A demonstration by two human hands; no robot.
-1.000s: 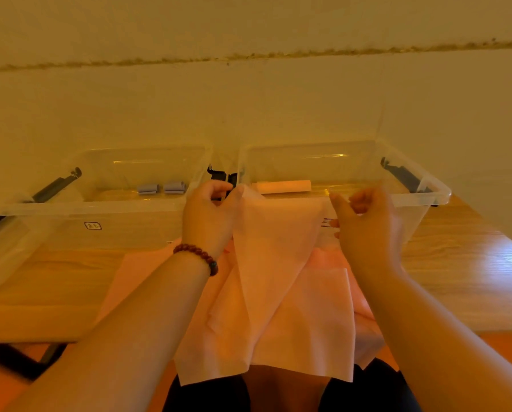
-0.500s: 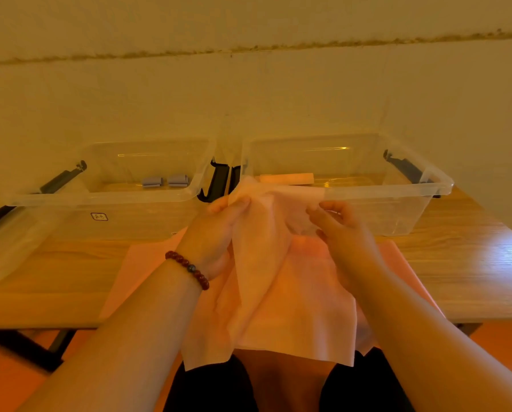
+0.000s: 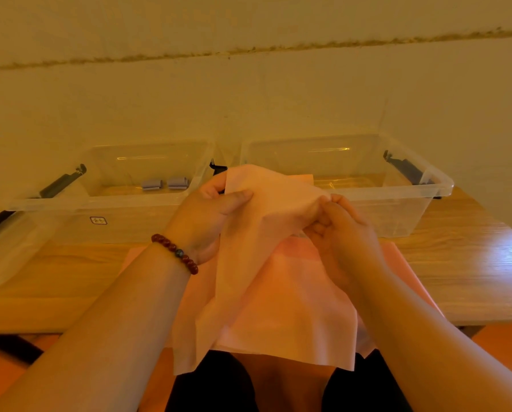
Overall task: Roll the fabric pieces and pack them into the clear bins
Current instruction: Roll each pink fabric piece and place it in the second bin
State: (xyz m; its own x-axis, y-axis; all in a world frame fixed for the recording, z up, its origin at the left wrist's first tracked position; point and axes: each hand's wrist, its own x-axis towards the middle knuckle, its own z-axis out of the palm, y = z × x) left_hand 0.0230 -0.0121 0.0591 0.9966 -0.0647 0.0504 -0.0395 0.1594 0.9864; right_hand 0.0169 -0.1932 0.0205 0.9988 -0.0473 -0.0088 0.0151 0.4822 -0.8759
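While the pink fabric sheet [image 3: 266, 263] hangs above the wooden table [image 3: 471, 263], before the right clear bin [image 3: 397, 190], the left hand [image 3: 207, 215] and right hand [image 3: 338, 233] each pinch a top corner. Rolling hasn't started, I'd say; next it needs laying flat.

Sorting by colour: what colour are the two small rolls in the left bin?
Grey-blue; the rolls show best in the head view.

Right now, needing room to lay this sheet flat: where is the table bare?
Bare table right of the pink stack, before the right bin; also left of it, before the left bin. Crowded centre: left hand and right hand hold the sheet.
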